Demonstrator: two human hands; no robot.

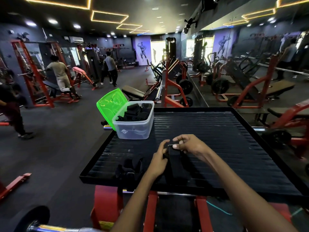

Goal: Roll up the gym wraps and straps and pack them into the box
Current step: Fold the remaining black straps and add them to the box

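Here both hands' fingers pinch the strap (173, 158) at its far end, its length running back from the box (133, 124), with the right hand (190, 145) nearer the box than the left hand (160, 158)

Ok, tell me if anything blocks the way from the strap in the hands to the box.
Nothing visible does. Both the left hand and right hand hold the black strap on the ribbed platform. The box sits ahead and left, its green lid tipped back, bare platform between.
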